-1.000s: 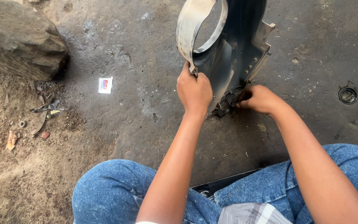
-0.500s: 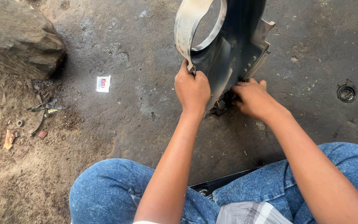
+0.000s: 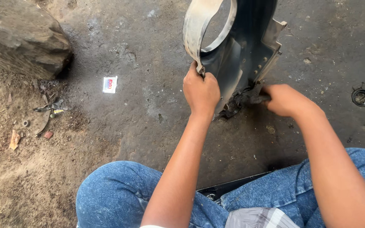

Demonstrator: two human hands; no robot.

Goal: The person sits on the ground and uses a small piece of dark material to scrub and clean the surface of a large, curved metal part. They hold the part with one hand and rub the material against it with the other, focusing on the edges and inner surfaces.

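A dark metal housing [image 3: 250, 38] with a round pale rim stands upright on the stained concrete floor, at the top middle of the head view. My left hand [image 3: 200, 88] is closed on the lower edge of that rim. My right hand [image 3: 284, 99] is blurred and sits at the housing's greasy base, fingers closed around a small dark piece there; what that piece is cannot be made out. Both forearms reach out over my knees in blue jeans [image 3: 119, 194].
A large grey rock [image 3: 20, 36] lies at the top left. A small white packet [image 3: 110, 84] sits on the floor left of my left hand. Scraps and a washer [image 3: 25, 123] lie on the dirt. A round metal ring [image 3: 361, 97] is at the right.
My right hand has shifted along the housing's base and is now blurred with motion. My left hand keeps its hold on the rim. The view has drifted slightly.
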